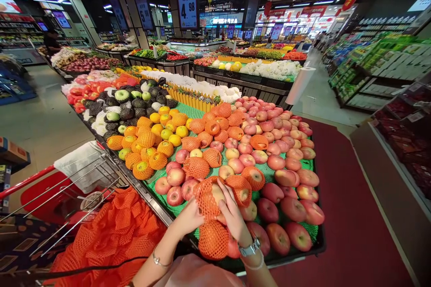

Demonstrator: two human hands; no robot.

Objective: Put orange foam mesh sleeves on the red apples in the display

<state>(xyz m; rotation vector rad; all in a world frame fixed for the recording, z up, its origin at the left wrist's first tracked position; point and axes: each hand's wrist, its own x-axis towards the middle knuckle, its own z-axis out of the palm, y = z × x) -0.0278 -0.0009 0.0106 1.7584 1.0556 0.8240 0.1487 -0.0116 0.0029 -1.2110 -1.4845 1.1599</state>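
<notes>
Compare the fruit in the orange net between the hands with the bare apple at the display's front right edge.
The netted fruit is wrapped in orange foam mesh, with only a pale patch showing, while the bare apple shows its red skin uncovered. The netted fruit is gripped between the left hand and the right hand, while the bare apple lies untouched among other apples. Both are rounded and at the front of the same display.
</notes>
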